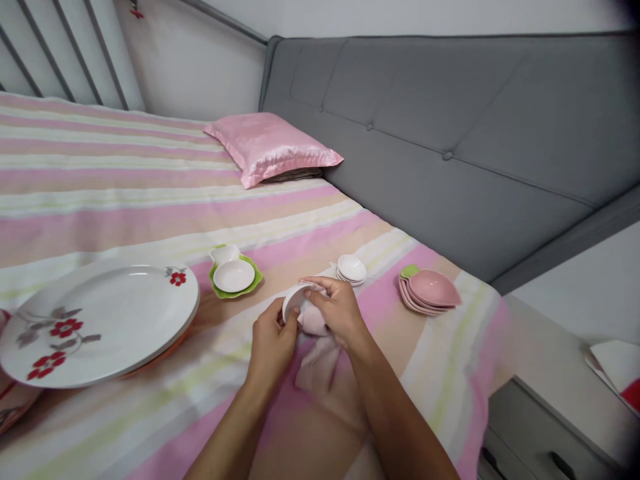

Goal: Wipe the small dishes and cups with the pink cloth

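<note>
Above the striped bedspread, a small white dish (294,298) is tilted between my two hands. My left hand (275,337) grips its near left edge with thumb and fingers. A pale pink cloth (315,321) is bunched in my right hand (337,310), pressed against the dish, and its loose end hangs down below. Just beyond my right hand sits a stack of small white dishes (351,269). To the left of my hands, a white round dish (234,275) rests on a green leaf-edged dish (253,280).
Large white oval plates with red flowers (120,320) lie stacked at left. Pink fruit-shaped dishes (433,290) are stacked at right. A pink pillow (273,143) lies by the grey headboard (440,113). A nightstand (550,393) stands past the bed's right edge.
</note>
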Available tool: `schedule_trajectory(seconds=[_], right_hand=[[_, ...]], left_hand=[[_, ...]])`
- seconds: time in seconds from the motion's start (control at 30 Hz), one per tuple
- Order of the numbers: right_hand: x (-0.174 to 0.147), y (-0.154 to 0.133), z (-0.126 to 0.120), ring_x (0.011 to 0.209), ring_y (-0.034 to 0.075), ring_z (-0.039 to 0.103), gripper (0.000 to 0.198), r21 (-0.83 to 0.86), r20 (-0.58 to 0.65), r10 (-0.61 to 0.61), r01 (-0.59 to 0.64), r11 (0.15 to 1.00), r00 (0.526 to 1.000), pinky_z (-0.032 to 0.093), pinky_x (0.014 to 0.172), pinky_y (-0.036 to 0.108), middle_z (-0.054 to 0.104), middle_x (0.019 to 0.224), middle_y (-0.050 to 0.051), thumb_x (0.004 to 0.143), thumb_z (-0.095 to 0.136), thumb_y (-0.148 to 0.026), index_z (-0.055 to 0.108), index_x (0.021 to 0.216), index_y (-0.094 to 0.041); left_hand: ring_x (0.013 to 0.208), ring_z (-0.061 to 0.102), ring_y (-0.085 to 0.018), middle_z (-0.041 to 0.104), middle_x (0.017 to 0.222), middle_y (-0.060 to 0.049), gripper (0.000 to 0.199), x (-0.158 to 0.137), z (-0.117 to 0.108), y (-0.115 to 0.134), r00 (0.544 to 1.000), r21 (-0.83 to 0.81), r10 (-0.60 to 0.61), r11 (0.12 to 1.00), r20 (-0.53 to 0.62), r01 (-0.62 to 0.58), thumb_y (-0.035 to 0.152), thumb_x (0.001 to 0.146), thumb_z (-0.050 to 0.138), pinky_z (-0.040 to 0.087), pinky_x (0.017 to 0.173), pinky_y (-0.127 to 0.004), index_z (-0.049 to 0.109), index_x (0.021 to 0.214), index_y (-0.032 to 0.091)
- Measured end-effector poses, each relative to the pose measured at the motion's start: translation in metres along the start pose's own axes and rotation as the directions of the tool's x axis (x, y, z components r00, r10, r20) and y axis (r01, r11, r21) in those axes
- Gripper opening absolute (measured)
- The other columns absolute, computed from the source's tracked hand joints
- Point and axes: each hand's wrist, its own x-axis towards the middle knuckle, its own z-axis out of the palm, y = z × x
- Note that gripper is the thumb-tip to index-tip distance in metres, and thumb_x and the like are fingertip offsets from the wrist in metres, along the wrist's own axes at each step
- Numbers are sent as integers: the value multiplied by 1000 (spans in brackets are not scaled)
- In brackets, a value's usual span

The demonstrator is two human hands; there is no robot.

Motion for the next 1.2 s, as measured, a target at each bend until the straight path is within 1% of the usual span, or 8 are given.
schedule_trajectory(seconds=[0.1,0.3,0.5,0.67,0.77,0.9,0.97,1.2], right_hand=[[0,-2,0,81,19,66,28,-15,8,-13,13,1000,1000,50,73,29,73,91,4,71,58,-21,71,96,-19],[-4,-13,-4,90,17,66,31,-249,79,-181,195,949,980,48,84,29,72,96,1,74,52,-13,71,95,-24],[-9,-18,-7,95,14,65,41,-336,179,-259,306,891,949,47,89,27,71,100,0,73,44,-5,70,98,-25],[-7,-16,-7,93,15,65,40,-259,125,-231,256,931,965,48,87,27,72,96,-1,72,45,-6,72,95,-25],[-4,-13,-5,88,16,66,32,-129,66,-163,171,977,984,49,81,27,73,92,0,72,50,-10,72,92,-22],[-2,-8,-1,83,18,66,27,68,39,-33,31,997,999,51,70,26,72,92,3,71,58,-20,71,95,-19],[-2,-7,0,82,18,66,28,105,45,-4,-1,994,999,51,70,26,72,93,4,71,58,-21,70,96,-18],[-5,-14,-4,92,16,65,32,-126,97,-195,206,970,976,48,86,29,72,96,0,74,50,-12,71,94,-24]], left_hand=[[59,54,-17,62,64,-2,28,-1,-1,2,1000,64,3,998,3,-3,34,82,44,39,55,-26,62,91,16],[63,60,-21,65,70,-4,22,-3,-3,7,999,180,-14,984,39,7,32,85,38,40,59,-29,54,92,19],[66,61,-21,64,70,-4,19,-4,-4,12,997,261,-20,965,68,1,26,85,36,39,61,-28,53,90,20],[69,60,-20,66,76,-3,25,-3,-4,11,999,199,29,979,45,-38,27,84,39,39,64,-28,58,99,20],[73,59,-19,68,84,-3,27,-2,-4,8,999,139,44,989,-2,-43,29,82,44,40,66,-28,59,102,20],[72,58,-19,67,80,-2,28,-1,-2,6,999,95,46,994,7,-47,30,82,44,40,65,-28,60,101,19],[71,57,-19,66,78,-3,28,0,-1,5,999,88,47,995,14,-48,30,82,43,40,65,-28,61,100,17],[63,58,-19,67,75,-4,31,-2,-2,6,999,86,34,996,36,-37,31,83,39,42,62,-29,59,101,16]])
